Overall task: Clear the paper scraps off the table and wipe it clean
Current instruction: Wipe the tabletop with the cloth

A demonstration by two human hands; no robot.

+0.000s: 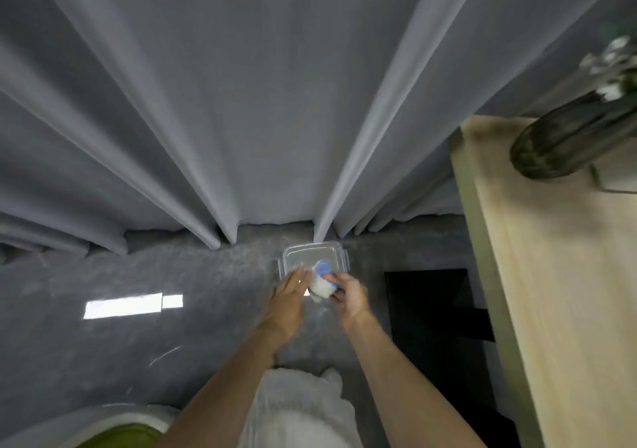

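A clear plastic container (312, 254) sits on the grey floor just below the curtain. My right hand (350, 296) grips a white crumpled wad (322, 287) with a blue piece (323, 269) on it, at the container's near rim. My left hand (291, 289) lies with straight fingers beside the wad, its fingertips at the container's left near corner. The light wooden table (551, 275) runs down the right side of the view.
Grey curtains (241, 103) hang across the back. A dark vase (568, 141) with pale flowers stands at the table's far end. A black object (434, 309) sits on the floor between me and the table. A white and green rim (113, 427) shows at bottom left.
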